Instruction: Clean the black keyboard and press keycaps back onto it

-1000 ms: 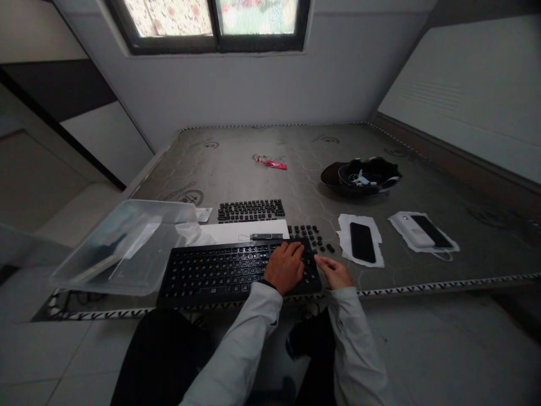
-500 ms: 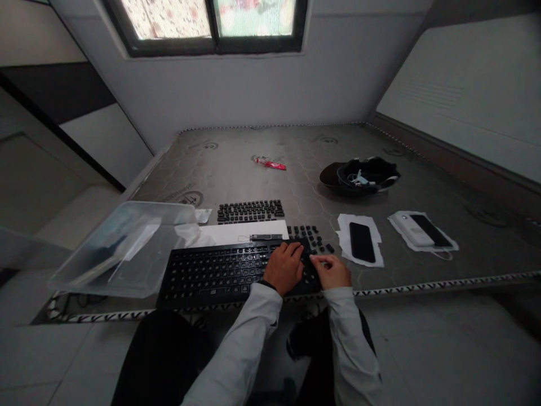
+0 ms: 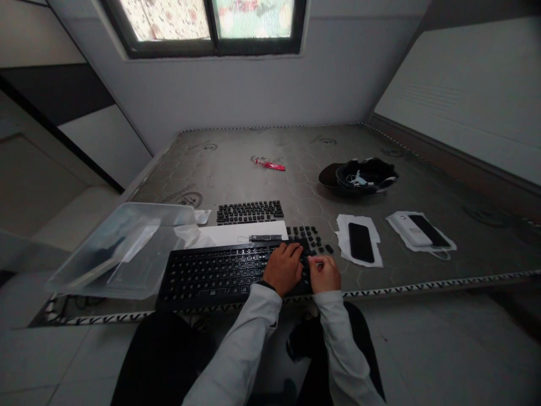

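Note:
A black keyboard with its keycaps off across most of its face lies along the front edge of the surface. My left hand rests on its right part, fingers laid over it and somewhat bent, with no object visible in them. Just beside it, over the keyboard's right end, my right hand has thumb and fingertips pinched together. Whatever may be between those fingertips is too small to make out. Loose black keycaps stand in rows behind the keyboard, and several more keycaps lie scattered behind its right end.
To the left stands a clear plastic bin. Behind the keyboard are a white sheet and a dark slim tool. Rightward lie a phone, a white device and a dark cap. A red packet lies farther back.
My right hand has shifted slightly left, closer to my left hand, and its fingers are bunched more tightly. The left hand and the keyboard stay in place.

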{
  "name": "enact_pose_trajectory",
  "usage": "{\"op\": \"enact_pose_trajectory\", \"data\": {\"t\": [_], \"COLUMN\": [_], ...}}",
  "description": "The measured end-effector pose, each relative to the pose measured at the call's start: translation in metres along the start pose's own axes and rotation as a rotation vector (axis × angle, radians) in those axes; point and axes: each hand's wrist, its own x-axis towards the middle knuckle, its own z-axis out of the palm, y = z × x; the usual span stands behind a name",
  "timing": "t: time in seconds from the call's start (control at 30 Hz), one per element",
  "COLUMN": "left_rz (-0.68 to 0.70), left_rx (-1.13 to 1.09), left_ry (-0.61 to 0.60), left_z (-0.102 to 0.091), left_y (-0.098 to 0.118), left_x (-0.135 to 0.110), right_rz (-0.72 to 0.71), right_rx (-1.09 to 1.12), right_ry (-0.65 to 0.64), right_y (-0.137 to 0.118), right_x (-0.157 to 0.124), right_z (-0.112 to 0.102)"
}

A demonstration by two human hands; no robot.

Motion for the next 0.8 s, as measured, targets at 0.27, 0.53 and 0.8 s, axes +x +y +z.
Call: {"op": "enact_pose_trajectory", "data": {"t": [0.27, 0.53, 0.8], "left_rz": [-0.001, -0.006, -0.005], "left_rx": [0.0, -0.013, 0.001], "left_ry": [-0.001, 0.003, 0.007], "left_z": [0.0, 0.0, 0.001], "left_y": [0.0, 0.0, -0.001], "left_x": [0.0, -0.001, -0.001], "right_rz": [-0.064, -0.34, -0.402], "right_rx": [0.05, 0.082, 0.116], "right_ry": [0.03, -0.217, -0.41], "right_y": [-0.001, 0.007, 0.025], "right_x": [0.001, 0.008, 0.016], "right_z": [-0.002, -0.023, -0.036]}}
